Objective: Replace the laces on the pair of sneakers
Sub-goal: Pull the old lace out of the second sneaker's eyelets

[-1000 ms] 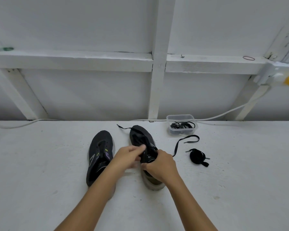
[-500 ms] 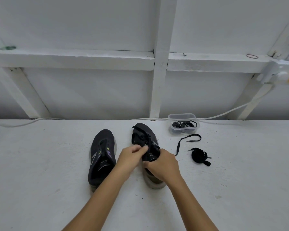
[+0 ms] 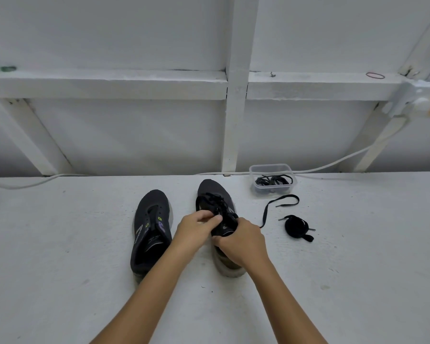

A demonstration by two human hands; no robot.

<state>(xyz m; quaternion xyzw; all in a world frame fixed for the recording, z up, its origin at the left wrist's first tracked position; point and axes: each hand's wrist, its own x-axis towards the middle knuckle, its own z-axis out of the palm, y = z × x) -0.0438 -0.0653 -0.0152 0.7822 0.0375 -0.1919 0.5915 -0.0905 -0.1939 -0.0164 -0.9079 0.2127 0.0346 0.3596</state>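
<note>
Nearest: my two forearms, reaching forward over the white surface (image 3: 60,244).

My right hand (image 3: 242,243): fingers curled round the tongue and collar of the right sneaker (image 3: 215,194), gripping it from the right side.

My left hand (image 3: 196,228): fingertips pinched together at the eyelets of the same sneaker; it appears to hold a bit of the black lace (image 3: 210,197), though the exact grip is hidden by the fingers.

Right sneaker: dark, upright on its sole, toe pointing away from me, lace loosely threaded over the front eyelets.

Left sneaker (image 3: 152,229): dark, just beside the right one on its left, not touched, eyelets bare, coloured marks on the tongue.

Right of the sneakers: one loose black lace (image 3: 281,201) lying in a curve, and a coiled black lace bundle (image 3: 297,227) near it.

Farther back: clear plastic tub (image 3: 272,180) holding more black laces, against the wall.

Farthest: white cable (image 3: 333,163) along the foot of the white framed wall (image 3: 134,132).
</note>
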